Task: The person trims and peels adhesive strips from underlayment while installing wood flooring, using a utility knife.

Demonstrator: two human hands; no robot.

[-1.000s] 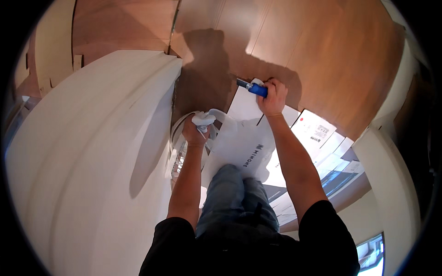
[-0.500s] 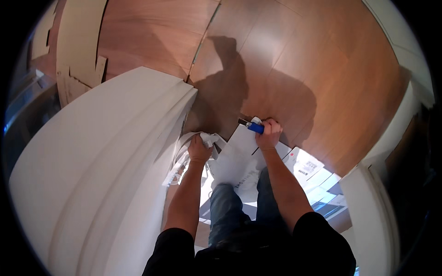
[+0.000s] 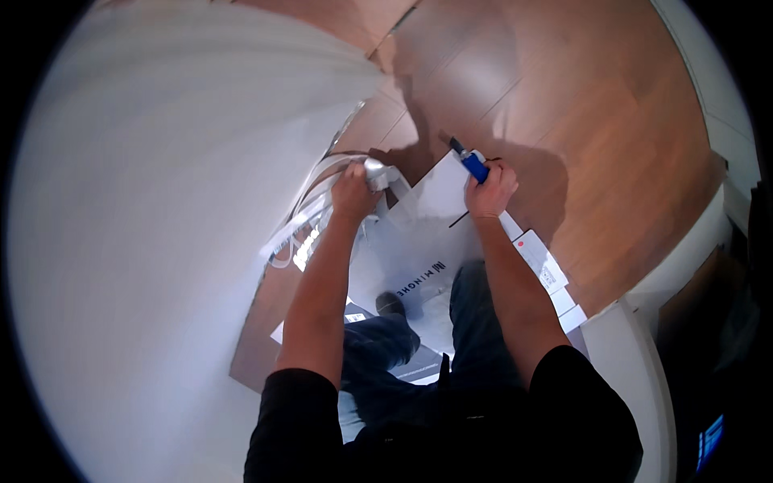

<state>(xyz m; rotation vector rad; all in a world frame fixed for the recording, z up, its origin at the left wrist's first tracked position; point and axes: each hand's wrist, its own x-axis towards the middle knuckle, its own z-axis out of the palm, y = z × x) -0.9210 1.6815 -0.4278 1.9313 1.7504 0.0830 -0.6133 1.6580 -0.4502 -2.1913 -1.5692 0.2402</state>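
My right hand [image 3: 492, 190] is closed around a blue-handled tool [image 3: 475, 166] with a dark, flat end; its exact kind is unclear. It is over the far corner of a large white printed sheet [image 3: 439, 241], with a small white bit beside the handle. On the left, my left hand [image 3: 354, 191] grips a crumpled bundle of white strips [image 3: 377, 175]. Loops of the same pale strip trail down beside the forearm. Both hands are in front of my legs, above the sheet.
A big white panel [image 3: 161, 201] fills the left side, close to my left arm. Wood-look flooring [image 3: 596, 161] spreads ahead and right. A white labelled box [image 3: 541, 262] lies beside my right forearm, and a curved white edge [image 3: 636, 362] runs lower right.
Both hands appear farther up the picture, still holding the tool and the strips. The view has shifted and turned; the white panel now takes up more of the left.
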